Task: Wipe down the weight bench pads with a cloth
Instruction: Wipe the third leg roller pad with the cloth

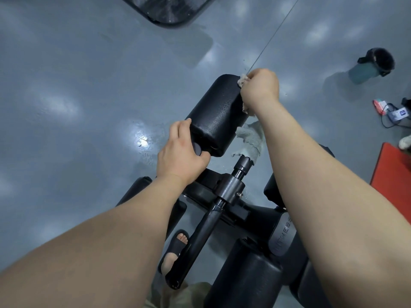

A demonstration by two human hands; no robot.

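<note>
A black cylindrical roller pad (216, 107) sits at the top of the bench's black frame post (224, 192), with water droplets on its surface. My left hand (180, 152) grips the pad's near end cap, fingers curled round its edge. My right hand (260, 85) holds a pale, frayed cloth (250, 138) bunched against the pad's far right side. The loose part of the cloth hangs down beside the post, under my forearm. Another black roller pad (246, 276) lies lower right, partly hidden by my right arm.
Glossy grey floor (77, 85) surrounds the bench. A dark pad or mat (169, 10) lies at the top. A teal bottle with a black cap (369, 65) stands at right, near small items and a cable (391, 112). A red mat (393, 172) is at the right edge. My sandalled foot (175, 247) is below.
</note>
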